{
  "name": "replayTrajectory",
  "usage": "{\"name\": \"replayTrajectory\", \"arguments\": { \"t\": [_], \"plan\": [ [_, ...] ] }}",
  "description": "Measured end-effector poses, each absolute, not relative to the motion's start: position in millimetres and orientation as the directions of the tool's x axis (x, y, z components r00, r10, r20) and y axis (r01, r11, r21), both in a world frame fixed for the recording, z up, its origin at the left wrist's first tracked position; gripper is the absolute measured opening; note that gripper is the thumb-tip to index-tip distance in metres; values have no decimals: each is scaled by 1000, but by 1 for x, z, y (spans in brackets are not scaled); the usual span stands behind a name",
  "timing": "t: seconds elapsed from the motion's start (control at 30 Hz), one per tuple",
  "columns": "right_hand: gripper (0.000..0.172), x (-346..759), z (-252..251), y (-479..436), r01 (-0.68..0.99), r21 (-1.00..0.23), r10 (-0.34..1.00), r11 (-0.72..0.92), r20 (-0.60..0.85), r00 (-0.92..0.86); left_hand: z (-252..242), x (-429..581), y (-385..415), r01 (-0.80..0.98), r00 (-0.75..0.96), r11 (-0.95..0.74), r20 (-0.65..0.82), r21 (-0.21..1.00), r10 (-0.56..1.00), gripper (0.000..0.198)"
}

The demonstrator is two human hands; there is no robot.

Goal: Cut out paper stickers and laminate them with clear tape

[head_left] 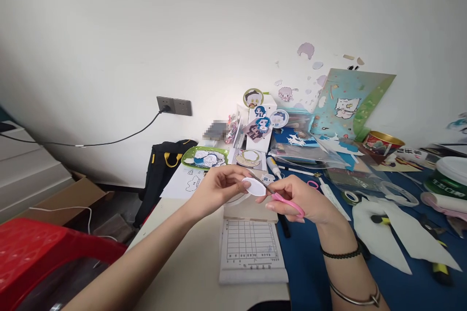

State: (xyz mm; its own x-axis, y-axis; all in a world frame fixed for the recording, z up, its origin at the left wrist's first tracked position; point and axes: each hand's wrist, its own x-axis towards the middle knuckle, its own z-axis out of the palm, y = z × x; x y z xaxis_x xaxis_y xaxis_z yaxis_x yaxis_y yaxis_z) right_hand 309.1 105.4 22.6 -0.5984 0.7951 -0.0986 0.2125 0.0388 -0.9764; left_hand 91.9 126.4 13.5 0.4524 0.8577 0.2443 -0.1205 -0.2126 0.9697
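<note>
My left hand pinches a small white oval paper cut-out above the desk. My right hand grips pink-handled scissors, whose thin blades reach up and left across the top edge of the oval. Both hands hover over a notepad with a printed grid lying on the pale desk top. Black and metal bracelets circle my right wrist.
Stickers, a green tray, a glue bottle, plastic sleeves, tape, white paper scraps and a yellow-black cutter crowd the blue mat. A red chair and a black bag stand left of the desk.
</note>
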Motion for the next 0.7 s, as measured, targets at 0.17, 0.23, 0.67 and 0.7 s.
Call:
{"name": "replayTrajectory", "arguments": {
  "t": [0.17,0.23,0.67,0.7],
  "plan": [
    [27,311,24,108,143,-985,832,98,3,-554,13,93,125,-142,464,-198,241,970,852,11],
    [30,309,23,111,190,-972,899,141,45,-437,13,92,126,-151,455,-183,233,971,860,11],
    [19,269,-8,122,959,-175,923,224,355,-151,9,90,129,-297,345,-193,294,935,891,29],
    [16,269,-9,122,958,-173,922,227,354,-155,9,89,129,-316,321,-203,306,927,896,28]
  ]
}}
